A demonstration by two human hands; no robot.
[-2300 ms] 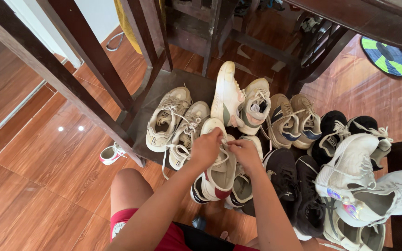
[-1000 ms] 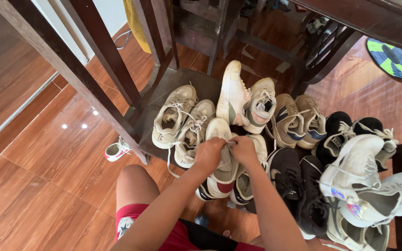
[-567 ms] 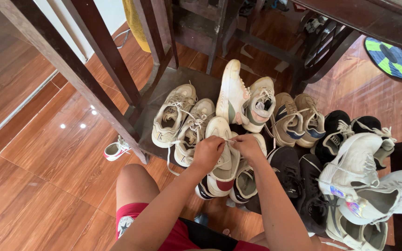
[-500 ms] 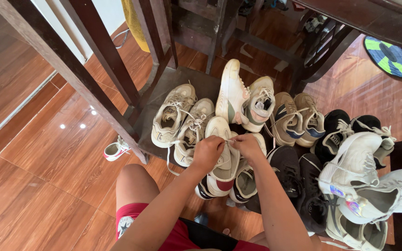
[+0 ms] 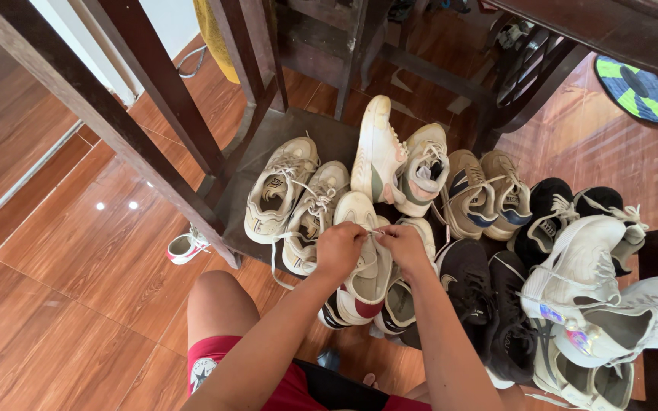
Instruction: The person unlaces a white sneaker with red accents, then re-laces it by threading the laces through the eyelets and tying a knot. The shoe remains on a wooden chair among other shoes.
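Crouched low, a person's left hand (image 5: 338, 250) and right hand (image 5: 403, 248) close their fingers on the white laces (image 5: 375, 232) of a cream sneaker with a maroon heel (image 5: 363, 268). It lies mid-cluster; beige sneakers (image 5: 292, 198) sit at ten o'clock, black sneakers (image 5: 481, 301) at four o'clock, on the wooden floor (image 5: 70, 304).

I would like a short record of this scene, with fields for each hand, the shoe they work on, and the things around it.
left hand: pinching the lace of the white sneaker
right hand: pinching the same lace from the other side
white sneaker: white with dark red heel, toe pointing away
neighbours: cream sneakers left, black sneakers right
surface: wooden floor
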